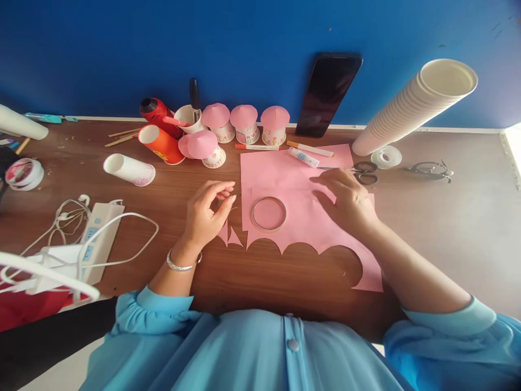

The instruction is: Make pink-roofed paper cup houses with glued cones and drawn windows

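Pink paper, its near edge cut into scallops, lies on the table in front of me. A thin ring rests on it. My left hand hovers by the paper's left edge, fingers bent and apart from the thumb, with nothing visible in it. Below it are small pink paper scraps. Over the right part of the paper is my right hand, thumb and fingers apart. Close to its fingertips lie scissors, with the blades partly hidden, and a white glue tube.
Several decorated paper cups with pink cone tops stand at the back. A cup stack, tape roll, glasses and leaning phone are to the right. Left are a red-orange cup, white cup and power strip.
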